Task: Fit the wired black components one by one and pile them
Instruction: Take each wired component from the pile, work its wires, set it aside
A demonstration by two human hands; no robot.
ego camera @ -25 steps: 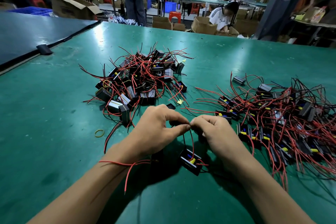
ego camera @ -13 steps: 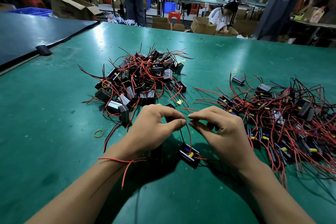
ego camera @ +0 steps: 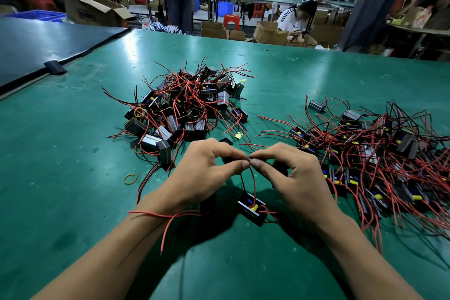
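Black component [ego camera: 250,207], its wires [ego camera: 253,179] in pinch of L hand [ego camera: 202,173] & R hand [ego camera: 294,178], fingertips back together.

Left hand [ego camera: 207,173]: bare, thumbnail short.
Right hand [ego camera: 294,180]: bare, thumbnail short.
Left forearm [ego camera: 109,251]: bare throughout.
Right forearm [ego camera: 365,253]: bare throughout.

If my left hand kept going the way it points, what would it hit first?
Probably the right hand: the left hand points straight at its fingertips, both pinching the thin red and black wires.
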